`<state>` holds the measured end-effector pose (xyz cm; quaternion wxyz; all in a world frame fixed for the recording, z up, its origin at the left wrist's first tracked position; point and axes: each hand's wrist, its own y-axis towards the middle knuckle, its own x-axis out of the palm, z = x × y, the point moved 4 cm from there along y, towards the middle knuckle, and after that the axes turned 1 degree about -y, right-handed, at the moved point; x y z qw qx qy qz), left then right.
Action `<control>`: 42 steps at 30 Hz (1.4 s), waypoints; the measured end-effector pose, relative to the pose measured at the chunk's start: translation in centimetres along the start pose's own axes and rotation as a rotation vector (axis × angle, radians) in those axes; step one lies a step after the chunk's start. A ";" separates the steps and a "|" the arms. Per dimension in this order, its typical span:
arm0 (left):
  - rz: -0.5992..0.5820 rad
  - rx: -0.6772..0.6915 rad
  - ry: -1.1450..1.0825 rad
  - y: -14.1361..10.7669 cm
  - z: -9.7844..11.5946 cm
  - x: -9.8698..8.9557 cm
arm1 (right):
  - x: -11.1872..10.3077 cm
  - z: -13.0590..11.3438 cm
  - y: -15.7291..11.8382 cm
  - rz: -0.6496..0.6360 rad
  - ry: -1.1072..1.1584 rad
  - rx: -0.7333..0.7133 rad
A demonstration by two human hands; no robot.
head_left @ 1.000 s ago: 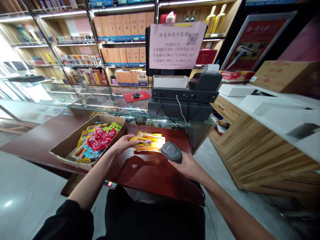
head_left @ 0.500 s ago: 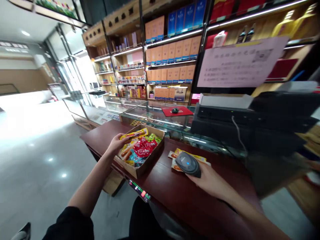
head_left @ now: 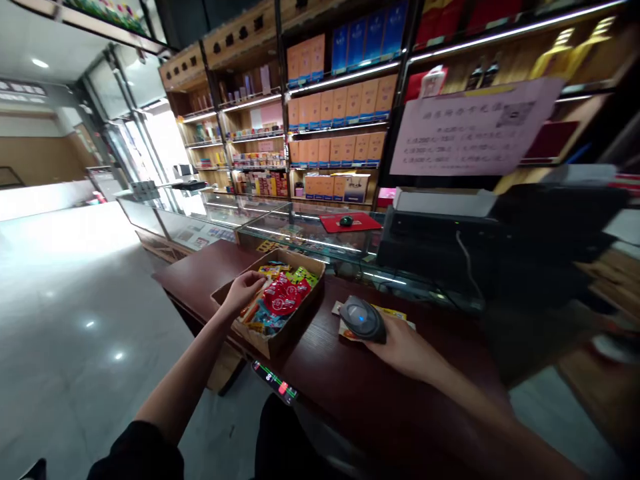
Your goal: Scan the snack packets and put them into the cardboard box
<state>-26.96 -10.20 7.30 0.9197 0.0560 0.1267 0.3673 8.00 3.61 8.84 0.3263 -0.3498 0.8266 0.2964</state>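
two hands: left hand (head_left: 243,291) spread open over glossy packets (head_left: 280,298) in cardboard box (head_left: 280,337); right hand (head_left: 405,347) grips rounded scanner (head_left: 363,319).

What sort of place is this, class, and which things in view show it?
Most likely a small shop's checkout counter: stocked shelves of boxed goods, a glass display counter, and a barcode scanner in the right hand.

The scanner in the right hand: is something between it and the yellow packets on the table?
Nothing visible is. The right hand holds the scanner directly over the yellow packets on the table, partly covering them. The snack box, where the left hand reaches, stands apart to the left.
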 end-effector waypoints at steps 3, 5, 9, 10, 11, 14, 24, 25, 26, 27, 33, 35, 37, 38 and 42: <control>-0.176 0.034 -0.018 -0.3 1.2 6.3 | -1.6 1.2 -1.5 0.015 0.023 0.046; -0.300 0.052 -0.008 -0.8 1.6 11.1 | -2.6 2.7 -2.9 0.045 0.015 0.094; -0.505 0.122 0.083 -2.4 1.0 19.5 | -4.5 5.8 -5.9 0.090 -0.030 0.195; -0.549 0.152 0.132 -2.9 0.7 21.2 | -4.9 6.4 -6.7 0.098 -0.036 0.215; -0.595 0.187 0.195 -3.4 0.2 22.7 | -5.2 6.9 -7.5 0.106 -0.039 0.234; -0.724 0.308 0.439 -4.9 -1.3 25.7 | -6.0 8.3 -9.5 0.132 -0.059 0.283; -0.761 0.418 0.527 -6.3 -2.9 27.0 | -5.6 10.1 -12.4 0.091 -0.023 0.330; -0.749 0.374 0.453 -6.0 -2.8 27.0 | -5.6 10.0 -12.4 0.088 -0.009 0.322; -0.739 0.316 0.384 -5.6 -2.7 26.9 | -5.6 9.8 -12.4 0.090 0.003 0.310; -0.729 0.243 0.324 -5.3 -2.6 26.9 | -5.6 9.7 -12.3 0.094 0.013 0.296; -0.751 -0.193 0.020 -4.4 -2.2 27.3 | -5.4 9.3 -11.8 0.085 0.053 0.265; -0.752 -0.246 -0.022 -4.4 -2.0 27.5 | -5.3 9.3 -11.8 0.082 0.046 0.269; -0.746 -0.251 -0.026 -4.4 -1.9 27.6 | -5.4 9.4 -11.7 0.089 0.042 0.267; -0.742 -0.245 -0.016 -4.3 -1.8 27.7 | -5.4 9.5 -11.7 0.094 0.042 0.263; -0.722 -0.236 0.023 -4.5 -1.5 27.8 | -5.3 10.1 -11.9 0.102 0.043 0.255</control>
